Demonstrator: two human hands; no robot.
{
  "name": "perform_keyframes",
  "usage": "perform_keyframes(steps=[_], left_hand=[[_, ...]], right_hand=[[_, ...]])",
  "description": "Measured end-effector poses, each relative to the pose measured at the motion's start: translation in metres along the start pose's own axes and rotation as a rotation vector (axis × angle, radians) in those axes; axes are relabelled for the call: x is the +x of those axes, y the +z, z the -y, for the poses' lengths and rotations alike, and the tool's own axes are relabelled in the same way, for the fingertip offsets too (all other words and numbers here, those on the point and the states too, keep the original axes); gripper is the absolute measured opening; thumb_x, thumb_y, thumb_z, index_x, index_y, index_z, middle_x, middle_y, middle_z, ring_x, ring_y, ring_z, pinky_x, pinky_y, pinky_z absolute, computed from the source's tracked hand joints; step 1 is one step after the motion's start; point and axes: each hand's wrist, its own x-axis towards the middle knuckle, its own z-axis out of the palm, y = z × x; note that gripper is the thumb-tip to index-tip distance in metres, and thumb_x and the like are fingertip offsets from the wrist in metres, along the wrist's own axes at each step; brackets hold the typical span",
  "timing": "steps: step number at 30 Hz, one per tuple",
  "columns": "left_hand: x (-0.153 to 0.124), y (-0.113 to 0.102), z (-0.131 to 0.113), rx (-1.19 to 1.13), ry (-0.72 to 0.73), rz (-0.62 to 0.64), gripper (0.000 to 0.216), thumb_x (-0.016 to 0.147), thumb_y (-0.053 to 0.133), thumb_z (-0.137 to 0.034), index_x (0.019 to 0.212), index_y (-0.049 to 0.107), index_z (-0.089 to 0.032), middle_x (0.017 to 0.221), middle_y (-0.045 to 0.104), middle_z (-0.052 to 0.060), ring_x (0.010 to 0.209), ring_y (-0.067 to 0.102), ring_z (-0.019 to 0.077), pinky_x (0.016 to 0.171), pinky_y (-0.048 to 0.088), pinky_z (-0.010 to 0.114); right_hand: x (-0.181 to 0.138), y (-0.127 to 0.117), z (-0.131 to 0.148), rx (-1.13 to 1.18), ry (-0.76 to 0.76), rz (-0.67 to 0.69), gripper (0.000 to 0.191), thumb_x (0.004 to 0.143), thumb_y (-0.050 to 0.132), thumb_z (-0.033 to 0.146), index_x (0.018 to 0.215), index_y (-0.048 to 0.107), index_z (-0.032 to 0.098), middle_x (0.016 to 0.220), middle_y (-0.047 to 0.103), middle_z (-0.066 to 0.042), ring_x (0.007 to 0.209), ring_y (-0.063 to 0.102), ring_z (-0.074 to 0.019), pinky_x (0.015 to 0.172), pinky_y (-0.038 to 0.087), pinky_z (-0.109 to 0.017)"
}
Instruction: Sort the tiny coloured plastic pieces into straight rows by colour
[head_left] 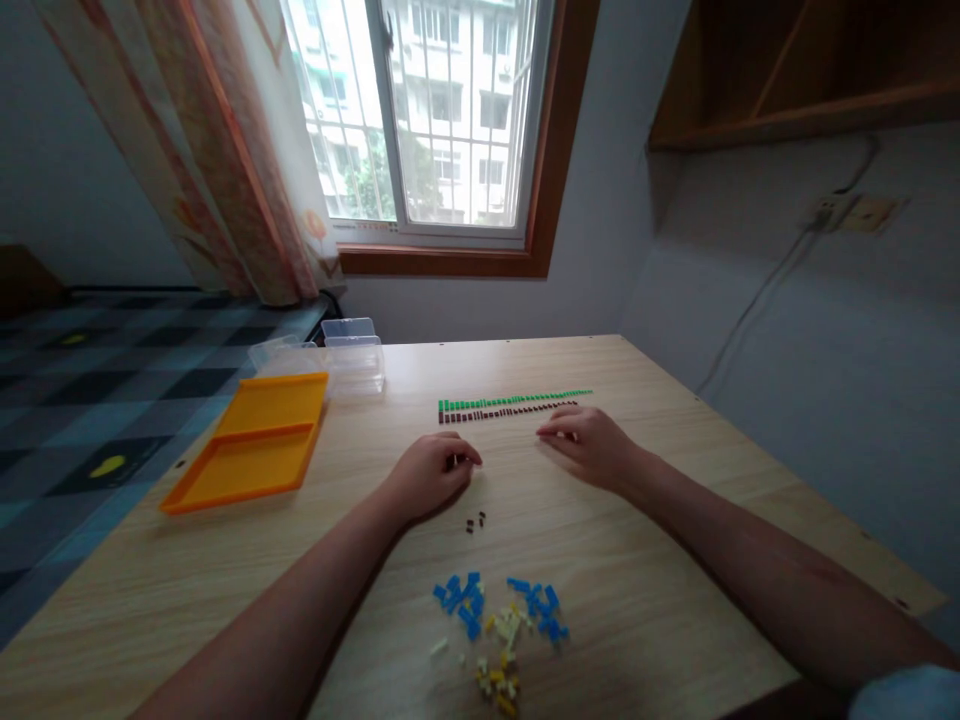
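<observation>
A long row of small green bricks (517, 399) lies across the wooden table (660, 600), with a row of dark brown bricks (495, 412) right in front of it. My right hand (589, 443) rests at the right end of the brown row, fingers pressed together on something I cannot make out. My left hand (433, 474) lies curled on the table below the rows' left end, pinching something small and dark. A few loose brown bricks (475, 521) lie just behind it.
A heap of blue bricks (469, 600) and pale yellow bricks (501, 660) sits near the front edge. An open orange case (255, 445) and clear plastic boxes (352, 360) stand at the back left. A window and wall close the far side.
</observation>
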Motion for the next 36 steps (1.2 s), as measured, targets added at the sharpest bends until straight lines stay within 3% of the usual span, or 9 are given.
perform_keyframes(steps=[3, 6, 14, 20, 25, 33, 36], left_hand=[[0.001, 0.000, 0.002, -0.021, 0.010, -0.010, 0.024, 0.078, 0.058, -0.008, 0.084, 0.079, -0.019, 0.080, 0.068, 0.002, 0.071, 0.060, 0.0138, 0.068, 0.045, 0.025], [0.003, -0.001, 0.003, -0.047, 0.007, -0.030, 0.024, 0.077, 0.058, -0.006, 0.082, 0.078, -0.019, 0.079, 0.069, 0.002, 0.072, 0.060, 0.0139, 0.071, 0.046, 0.025], [0.002, -0.002, 0.001, -0.057, -0.015, -0.026, 0.025, 0.077, 0.057, -0.006, 0.083, 0.078, -0.018, 0.078, 0.068, 0.002, 0.073, 0.060, 0.0143, 0.071, 0.046, 0.025], [0.003, -0.003, 0.002, -0.062, -0.019, -0.030, 0.024, 0.077, 0.057, -0.008, 0.083, 0.078, -0.018, 0.078, 0.068, 0.002, 0.073, 0.060, 0.0150, 0.073, 0.047, 0.026], [0.001, -0.004, 0.004, -0.063, -0.022, -0.041, 0.024, 0.077, 0.055, -0.010, 0.082, 0.077, -0.018, 0.080, 0.070, 0.003, 0.073, 0.061, 0.0150, 0.072, 0.048, 0.026], [0.001, -0.005, 0.007, -0.080, -0.017, -0.042, 0.024, 0.076, 0.054, -0.011, 0.082, 0.077, -0.018, 0.080, 0.071, 0.003, 0.074, 0.063, 0.0156, 0.072, 0.048, 0.026], [0.000, -0.005, 0.007, -0.095, -0.022, -0.042, 0.024, 0.077, 0.054, -0.013, 0.082, 0.077, -0.018, 0.081, 0.072, 0.003, 0.075, 0.064, 0.0162, 0.072, 0.048, 0.026]], right_hand=[[-0.005, 0.014, 0.048, 0.065, -0.206, 0.125, 0.020, 0.098, 0.058, 0.029, 0.099, 0.077, 0.024, 0.092, 0.071, -0.002, 0.077, 0.063, -0.0089, 0.072, 0.043, -0.019], [-0.007, 0.026, 0.070, 0.057, -0.306, 0.170, 0.020, 0.098, 0.058, 0.030, 0.103, 0.077, 0.027, 0.092, 0.071, 0.000, 0.076, 0.063, -0.0086, 0.072, 0.042, -0.020], [-0.003, 0.032, 0.069, 0.010, -0.461, 0.119, 0.022, 0.100, 0.056, 0.033, 0.110, 0.074, 0.030, 0.090, 0.067, 0.000, 0.069, 0.057, -0.0073, 0.066, 0.037, -0.020], [-0.005, 0.026, 0.067, -0.047, -0.469, 0.128, 0.021, 0.099, 0.054, 0.032, 0.104, 0.074, 0.028, 0.089, 0.066, -0.001, 0.070, 0.056, -0.0085, 0.067, 0.039, -0.021], [-0.008, 0.007, 0.037, -0.026, -0.351, 0.203, 0.023, 0.098, 0.054, 0.028, 0.105, 0.076, 0.025, 0.088, 0.068, -0.002, 0.074, 0.061, -0.0095, 0.071, 0.042, -0.020], [-0.013, -0.025, -0.057, -0.108, 0.065, 0.159, 0.025, 0.094, 0.058, 0.033, 0.099, 0.081, 0.024, 0.080, 0.069, -0.003, 0.065, 0.058, -0.0084, 0.062, 0.038, -0.019], [-0.017, -0.030, -0.084, -0.142, 0.156, 0.124, 0.027, 0.093, 0.057, 0.034, 0.102, 0.081, 0.024, 0.082, 0.070, -0.003, 0.065, 0.059, -0.0096, 0.063, 0.040, -0.020]])
